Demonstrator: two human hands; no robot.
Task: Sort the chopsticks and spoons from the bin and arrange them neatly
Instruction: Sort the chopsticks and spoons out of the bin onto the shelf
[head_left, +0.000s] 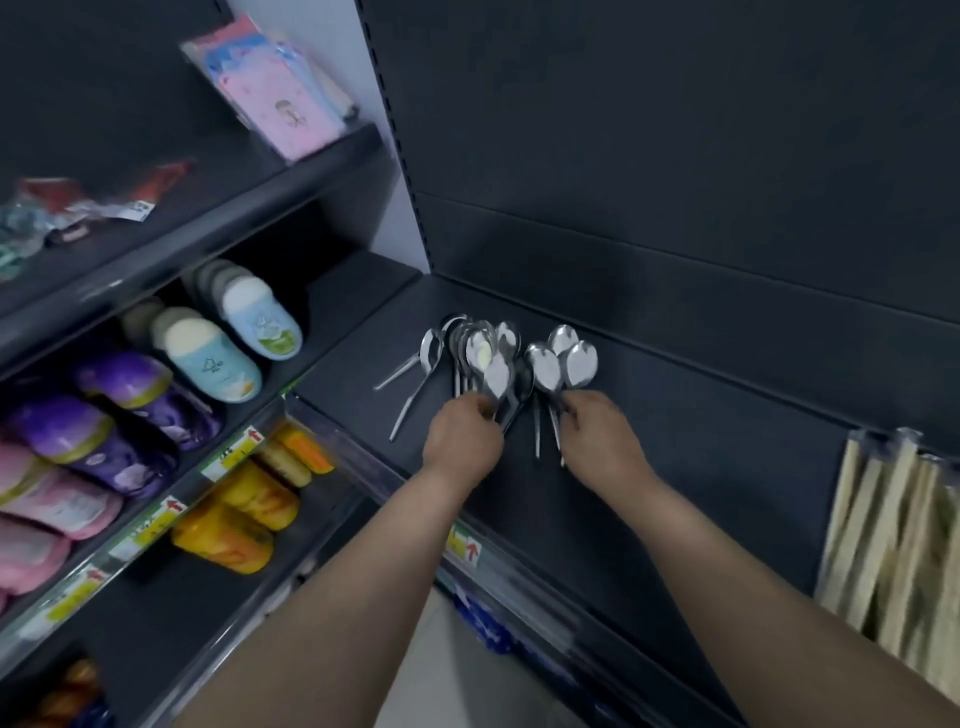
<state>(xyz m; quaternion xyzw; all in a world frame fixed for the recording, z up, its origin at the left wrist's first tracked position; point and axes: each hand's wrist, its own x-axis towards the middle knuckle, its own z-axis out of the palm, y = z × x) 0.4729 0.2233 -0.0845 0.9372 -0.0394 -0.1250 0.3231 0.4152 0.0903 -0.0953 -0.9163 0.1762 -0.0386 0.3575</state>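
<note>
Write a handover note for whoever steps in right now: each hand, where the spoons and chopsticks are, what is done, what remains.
Left hand: grips the handles of the middle bunch of spoons, bowls pointing toward the back of the shelf.
Right hand: holds the handles of three spoons just right of that bunch.
Two loose spoons lie splayed to the left, untouched.
Chopsticks: clear-wrapped packs at the shelf's right end, blurred.
Done: spoons and chopsticks sit apart.
Left: line the spoons up neatly, loose pair included. The bin is not in view.
</note>
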